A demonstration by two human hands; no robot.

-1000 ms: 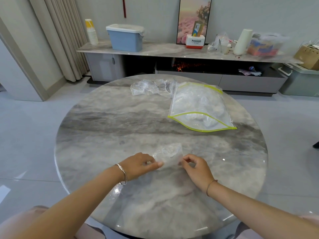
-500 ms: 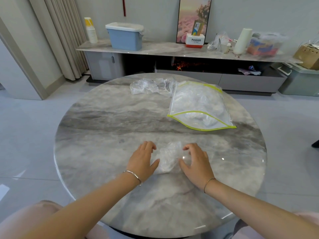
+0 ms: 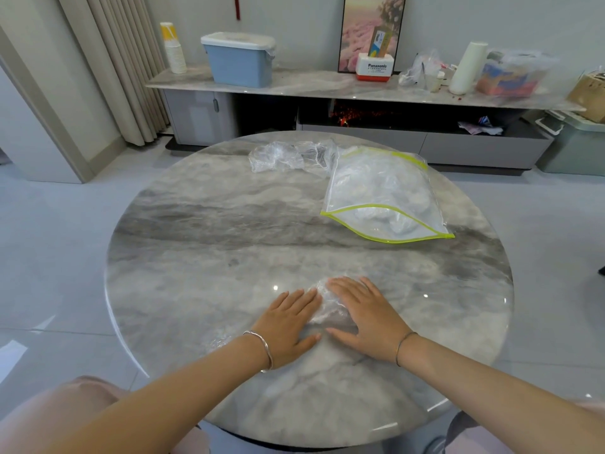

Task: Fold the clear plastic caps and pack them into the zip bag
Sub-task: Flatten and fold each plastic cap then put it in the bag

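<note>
"Panasonic" printed on white-and-red box (image 3: 374,67) on far shelf. Left hand (image 3: 288,326) and right hand (image 3: 366,317) spread flat, palms pressing crumpled clear plastic cap (image 3: 327,306) between them on round grey marble table (image 3: 203,257); yellow-edged clear zip bag (image 3: 383,194) well apart, farther back.

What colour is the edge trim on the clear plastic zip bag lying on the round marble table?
Yellow-green trim on the clear plastic zip bag, clearest in the head view.

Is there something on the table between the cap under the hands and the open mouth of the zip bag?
Nothing visible. Bare table lies between the cap and the zip bag, whose open mouth faces the hands.
</note>
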